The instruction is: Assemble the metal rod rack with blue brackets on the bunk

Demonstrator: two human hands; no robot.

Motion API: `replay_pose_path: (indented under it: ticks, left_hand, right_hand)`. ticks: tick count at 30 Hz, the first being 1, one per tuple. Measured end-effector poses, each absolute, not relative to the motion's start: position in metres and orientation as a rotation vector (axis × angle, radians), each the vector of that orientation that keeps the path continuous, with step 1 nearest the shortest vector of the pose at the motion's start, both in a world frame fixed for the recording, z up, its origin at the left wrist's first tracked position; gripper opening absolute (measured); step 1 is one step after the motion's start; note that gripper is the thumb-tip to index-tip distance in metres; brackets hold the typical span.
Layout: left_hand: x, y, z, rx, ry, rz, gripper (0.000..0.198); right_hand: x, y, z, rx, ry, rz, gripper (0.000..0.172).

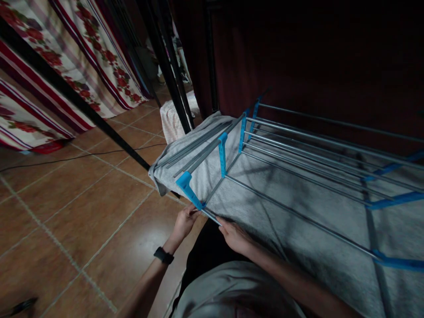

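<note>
A rack of grey metal tubes (298, 221) and blue plastic brackets (222, 155) lies across the grey blanket in front of me. At its near left corner, my left hand (185, 221) closes on the lower end of a blue bracket (190, 190). My right hand (233, 235) grips a metal tube (211, 216) that runs into that same bracket. Just the fingertips of each hand show against the parts. Several loose grey tubes (195, 145) rest on the blanket beyond the left end of the rack.
The grey blanket (331, 185) covers a raised surface along a dark wall (298, 57). Black frame posts (174, 84) stand at its far left corner. Brown floor tiles (109, 212) carry a thin black cable (99, 153). Flowered curtains (99, 53) hang behind.
</note>
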State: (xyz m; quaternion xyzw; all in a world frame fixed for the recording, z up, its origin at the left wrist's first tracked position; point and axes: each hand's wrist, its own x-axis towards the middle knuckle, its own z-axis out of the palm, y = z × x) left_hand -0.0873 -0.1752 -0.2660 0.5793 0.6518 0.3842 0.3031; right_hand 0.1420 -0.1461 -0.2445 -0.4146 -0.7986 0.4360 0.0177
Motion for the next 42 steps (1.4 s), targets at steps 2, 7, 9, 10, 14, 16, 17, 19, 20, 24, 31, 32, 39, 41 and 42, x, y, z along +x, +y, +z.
replay_pose_path:
  ticks: [2,7,9,10,14,16,17,19,20,24,31,32,39,41,42]
  left_hand:
    - [-0.086,-0.177,-0.268,1.504,1.693,1.046,0.027]
    - [-0.084,-0.18,-0.281,1.433,1.676,1.104,0.031]
    - [-0.084,-0.179,-0.286,1.425,1.68,1.136,0.032]
    - [-0.084,-0.179,-0.288,1.427,1.683,1.147,0.031]
    - [-0.086,-0.178,-0.291,1.456,1.697,1.109,0.028]
    - [-0.086,-0.178,-0.289,1.472,1.712,1.087,0.026]
    - [-0.086,-0.178,-0.287,1.479,1.724,1.079,0.025]
    - [-0.085,-0.179,-0.282,1.497,1.757,1.05,0.023]
    - [-0.083,-0.18,-0.28,1.51,1.778,1.033,0.022]
    - [-0.078,-0.18,-0.272,1.568,1.851,0.984,0.022]
    - [-0.074,-0.181,-0.275,1.583,1.9,0.984,0.023]
    - [-0.073,-0.181,-0.275,1.587,1.905,0.986,0.023]
    - [-0.07,-0.179,-0.272,1.612,1.931,0.985,0.02]
    - [-0.07,-0.179,-0.273,1.618,1.925,0.998,0.02]
    - [-0.07,-0.18,-0.274,1.618,1.922,1.004,0.02]
  right_hand:
    - [0.143,-0.145,-0.249,-1.283,-2.462,1.385,0.05]
    - [0.144,-0.144,-0.257,-1.275,-2.424,1.409,0.05]
    - [0.144,-0.144,-0.257,-1.305,-2.452,1.39,0.05]
    - [0.144,-0.144,-0.256,-1.315,-2.467,1.381,0.05]
    - [0.146,-0.145,-0.254,-1.313,-2.466,1.369,0.049]
    - [0.146,-0.144,-0.254,-1.294,-2.437,1.365,0.049]
    - [0.146,-0.143,-0.254,-1.28,-2.427,1.366,0.049]
    - [0.146,-0.143,-0.255,-1.258,-2.424,1.375,0.049]
    - [0.146,-0.143,-0.255,-1.266,-2.429,1.377,0.049]
    - [0.145,-0.145,-0.256,-1.305,-2.446,1.365,0.049]
    - [0.146,-0.148,-0.254,-1.303,-2.432,1.321,0.048]
    - [0.146,-0.149,-0.252,-1.297,-2.436,1.322,0.049]
    - [0.145,-0.149,-0.251,-1.299,-2.433,1.379,0.05]
    - [0.146,-0.149,-0.253,-1.265,-2.38,1.423,0.05]
    - [0.146,-0.148,-0.254,-1.256,-2.354,1.437,0.049]
